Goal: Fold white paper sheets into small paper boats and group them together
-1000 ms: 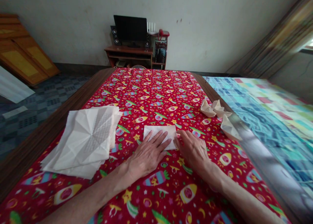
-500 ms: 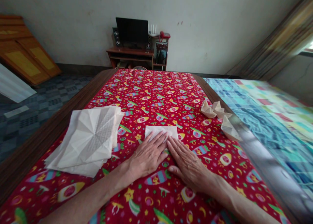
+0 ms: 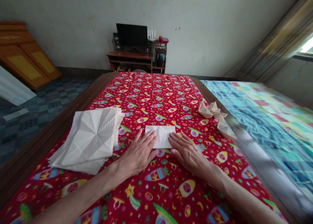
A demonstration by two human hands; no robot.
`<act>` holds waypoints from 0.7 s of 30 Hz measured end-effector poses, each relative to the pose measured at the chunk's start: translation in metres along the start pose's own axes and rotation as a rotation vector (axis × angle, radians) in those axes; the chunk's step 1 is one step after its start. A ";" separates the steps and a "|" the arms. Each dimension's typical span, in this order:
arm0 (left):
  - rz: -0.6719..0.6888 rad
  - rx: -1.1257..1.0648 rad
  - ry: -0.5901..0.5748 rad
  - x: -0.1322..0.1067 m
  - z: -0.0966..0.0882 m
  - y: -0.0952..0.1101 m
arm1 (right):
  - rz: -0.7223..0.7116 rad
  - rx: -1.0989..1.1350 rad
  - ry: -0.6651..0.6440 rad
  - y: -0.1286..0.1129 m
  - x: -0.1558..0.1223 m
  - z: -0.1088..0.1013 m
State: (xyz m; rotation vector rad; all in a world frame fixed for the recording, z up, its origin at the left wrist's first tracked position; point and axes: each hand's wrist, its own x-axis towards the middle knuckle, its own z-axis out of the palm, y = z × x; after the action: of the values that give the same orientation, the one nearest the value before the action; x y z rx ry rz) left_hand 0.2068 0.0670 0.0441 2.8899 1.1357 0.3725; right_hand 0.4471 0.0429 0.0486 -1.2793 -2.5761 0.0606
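A folded sheet of white paper (image 3: 162, 137) lies flat on the red patterned tablecloth (image 3: 156, 191), right in front of me. My left hand (image 3: 140, 150) rests on its left end, palm down with the fingers stretched out. On the opposite end lie the fingertips of my right hand (image 3: 187, 149), also flat and extended. The middle of the folded paper shows between the two hands. To the left sits a stack of creased paper sheets (image 3: 94, 134). Several folded paper shapes (image 3: 226, 128) with pointed tips stand near the table's right side.
Dark wooden table edges (image 3: 80, 100) flank the cloth. Past the right edge is a bed with a checked blue sheet (image 3: 246, 113). A monitor (image 3: 132, 35) stands on a small desk (image 3: 129, 56) by the far wall, and a wooden cabinet (image 3: 26, 56) is at the left.
My hands have slid apart along the folded paper, the left one leftward and the right one slightly rightward. More of the paper's middle is now uncovered. The view has tilted slightly.
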 end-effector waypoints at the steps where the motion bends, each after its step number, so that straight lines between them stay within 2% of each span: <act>1: -0.002 -0.006 -0.012 0.008 0.002 0.000 | -0.003 -0.014 0.010 0.001 0.007 0.003; 5: -0.018 0.008 -0.052 0.029 0.009 -0.009 | 0.006 -0.049 0.026 0.014 0.023 0.014; 9: -0.036 0.046 -0.041 0.020 0.011 -0.023 | 0.097 -0.097 0.015 0.027 0.014 0.013; 11: -0.040 0.058 -0.022 0.012 0.010 -0.027 | 0.157 -0.138 0.034 0.024 0.010 0.011; 14: -0.056 0.056 -0.016 0.006 0.008 -0.027 | 0.200 -0.194 0.124 0.003 0.012 0.011; 16: -0.066 0.038 -0.013 0.007 0.006 -0.027 | 0.064 -0.187 0.143 -0.016 0.017 0.013; 18: -0.078 -0.001 0.014 0.011 0.005 -0.028 | -0.064 -0.151 0.098 -0.033 0.023 0.014; 21: -0.083 -0.098 0.099 0.015 0.005 -0.035 | -0.134 -0.172 0.033 -0.045 0.030 0.012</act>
State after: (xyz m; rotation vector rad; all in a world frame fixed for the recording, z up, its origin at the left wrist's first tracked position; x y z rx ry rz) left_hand 0.1950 0.1029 0.0386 2.7584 1.2102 0.5578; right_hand 0.3916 0.0401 0.0501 -1.1485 -2.6793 -0.2098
